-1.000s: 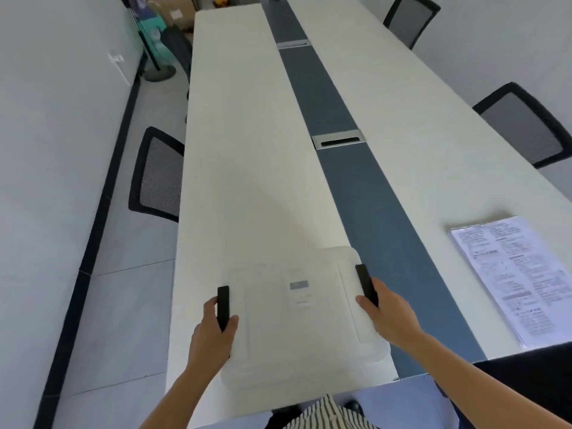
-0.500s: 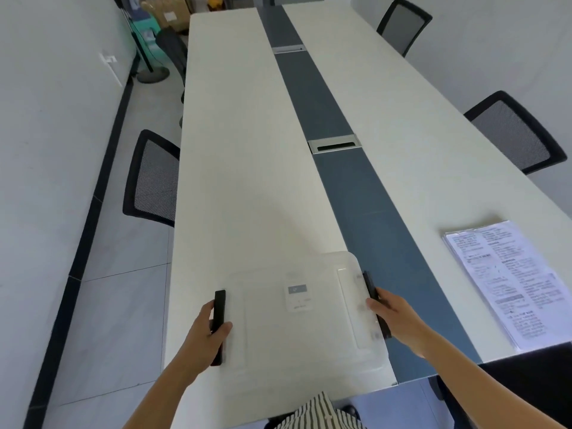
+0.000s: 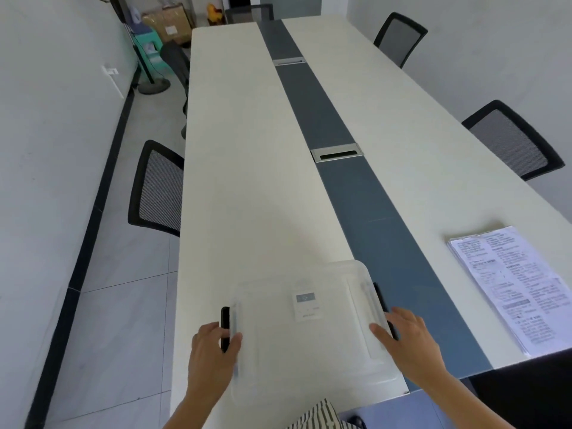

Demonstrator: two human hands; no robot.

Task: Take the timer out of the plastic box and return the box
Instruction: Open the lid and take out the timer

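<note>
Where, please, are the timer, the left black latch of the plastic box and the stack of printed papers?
timer (image 3: pixel 307 306): head view, middle of its white face, seen through the lid.
left black latch (image 3: pixel 225 317): head view, upper part above the fingers.
stack of printed papers (image 3: pixel 510 283): head view, middle of the top sheet.

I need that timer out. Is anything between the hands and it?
Yes: the closed translucent lid of the plastic box covers the timer. The left hand and right hand are at its black side latches.
</note>
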